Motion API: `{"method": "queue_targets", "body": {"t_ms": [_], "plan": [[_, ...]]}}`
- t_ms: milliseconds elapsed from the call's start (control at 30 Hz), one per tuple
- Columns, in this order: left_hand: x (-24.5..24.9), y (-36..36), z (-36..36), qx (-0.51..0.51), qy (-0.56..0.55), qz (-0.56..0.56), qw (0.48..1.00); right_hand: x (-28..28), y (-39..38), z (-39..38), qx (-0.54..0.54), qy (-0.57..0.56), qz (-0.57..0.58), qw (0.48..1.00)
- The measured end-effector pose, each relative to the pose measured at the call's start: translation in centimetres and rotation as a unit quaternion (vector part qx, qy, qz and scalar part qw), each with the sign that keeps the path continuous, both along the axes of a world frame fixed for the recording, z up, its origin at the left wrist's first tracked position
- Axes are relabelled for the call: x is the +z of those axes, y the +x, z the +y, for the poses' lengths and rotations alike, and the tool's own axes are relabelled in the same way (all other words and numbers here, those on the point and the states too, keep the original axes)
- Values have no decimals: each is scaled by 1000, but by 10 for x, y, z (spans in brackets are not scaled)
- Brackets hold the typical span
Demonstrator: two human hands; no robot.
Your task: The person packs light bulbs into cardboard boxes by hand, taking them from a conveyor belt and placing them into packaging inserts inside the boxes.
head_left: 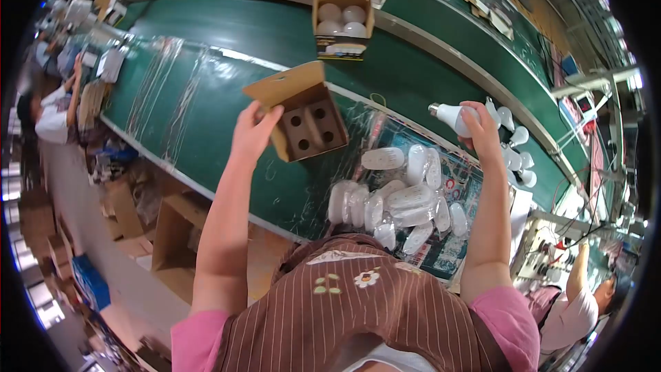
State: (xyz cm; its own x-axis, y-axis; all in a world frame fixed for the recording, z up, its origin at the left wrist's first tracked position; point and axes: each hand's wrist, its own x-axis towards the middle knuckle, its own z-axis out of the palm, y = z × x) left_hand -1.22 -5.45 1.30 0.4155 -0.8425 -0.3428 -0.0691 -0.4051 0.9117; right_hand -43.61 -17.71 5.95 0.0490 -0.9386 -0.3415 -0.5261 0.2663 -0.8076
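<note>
My left hand [256, 127] grips the left side of an open cardboard box [336, 124], thumb at its edge. Inside the box shows an insert with several round holes, and its lid flap stands up at the back. My right hand [480, 131] is closed around a white light bulb [451, 116], its metal screw base pointing left. More bulbs [518, 136] lie in a cluster just right of that hand. Between my arms, a pile of white oval pieces in clear plastic wrap [411, 196] rests on a printed sheet [458, 176].
A second open box [344, 47] with white bulbs in it stands on the green belt [255, 24] beyond the table. Plastic film covers parts of the green worktable [206, 96]. People sit at far left [54, 120] and lower right [571, 310]. Cartons [172, 234] stand below the table edge.
</note>
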Motion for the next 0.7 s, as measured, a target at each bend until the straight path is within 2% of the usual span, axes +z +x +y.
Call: {"method": "queue_targets", "body": {"t_ms": [67,100,200,267,333,400,500,567,600,633,700], "plan": [[-3,-8,-5,-10,27,-82,996,53,43,35,91,-48,-12,995],[-5,-14,-3,-21,41,-120,992,60,63,45,162,-97,-3,982],[-27,-29,9,-71,-38,-221,972,76,134,77,308,-170,55,935],[-13,-39,17,-83,-36,-217,972,53,174,86,348,-237,121,899],[-16,-42,20,-81,-53,-212,972,30,209,87,405,-185,242,862],[-14,-39,22,-100,-48,-274,955,-4,227,90,403,-240,267,842],[-24,-34,24,-103,-79,-311,941,-51,244,86,471,-163,370,784],[-31,-37,20,-107,-100,-303,942,-85,241,88,411,-175,267,854],[-29,-37,20,-105,-97,-299,944,-88,243,89,407,-206,289,842],[-23,-39,21,-105,-98,-287,947,-85,242,89,404,-207,244,857],[-24,-38,23,-100,-106,-296,944,-81,238,94,412,-169,254,858]]}}
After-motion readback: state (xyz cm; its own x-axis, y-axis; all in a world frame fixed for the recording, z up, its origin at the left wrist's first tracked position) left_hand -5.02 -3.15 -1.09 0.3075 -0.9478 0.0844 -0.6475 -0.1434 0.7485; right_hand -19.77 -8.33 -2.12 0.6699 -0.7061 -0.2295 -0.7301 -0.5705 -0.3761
